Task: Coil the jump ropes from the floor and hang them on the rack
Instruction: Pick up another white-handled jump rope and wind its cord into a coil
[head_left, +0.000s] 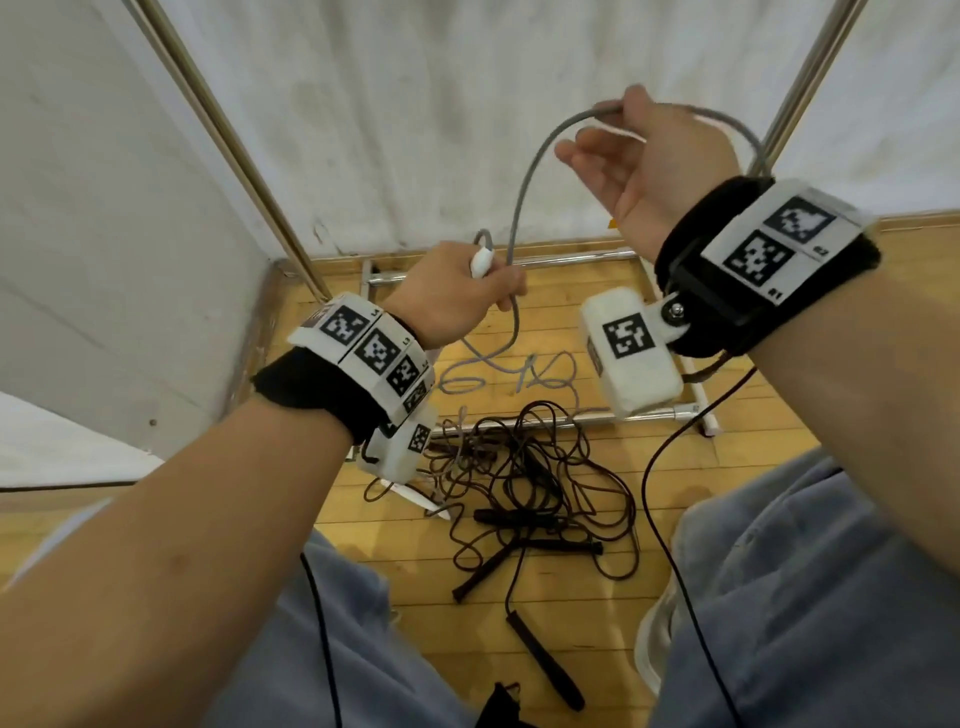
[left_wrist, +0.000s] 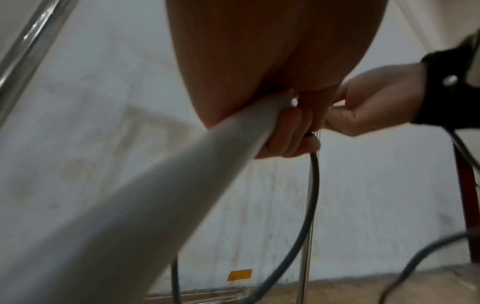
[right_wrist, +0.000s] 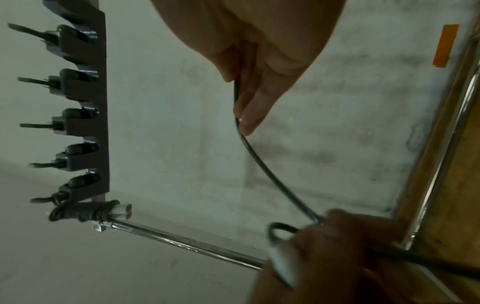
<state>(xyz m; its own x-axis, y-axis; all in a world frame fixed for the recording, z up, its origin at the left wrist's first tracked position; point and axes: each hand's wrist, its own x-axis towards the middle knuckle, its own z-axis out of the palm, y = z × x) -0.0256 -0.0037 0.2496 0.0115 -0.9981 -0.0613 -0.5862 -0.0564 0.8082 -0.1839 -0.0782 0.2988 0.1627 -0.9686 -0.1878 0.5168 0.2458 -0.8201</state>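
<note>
Left hand (head_left: 457, 291) grips white handle (head_left: 480, 262) as anchor; right hand (head_left: 649, 161), above it, pinches grey rope (head_left: 519, 208) to form a loop. Black ropes (head_left: 524, 483) wait below.

Wooden floor (head_left: 613, 613), tangled black jump ropes (head_left: 535, 483), grey rope's slack (head_left: 498, 374)

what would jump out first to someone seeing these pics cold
First, the grey jump rope arcing in mid-air between the two raised hands: the left hand grips its white handle, the right hand pinches the cord higher up. Below them, a tangle of black jump ropes sprawls on the wooden floor. In the right wrist view, a hook rack stands at the left.
</note>
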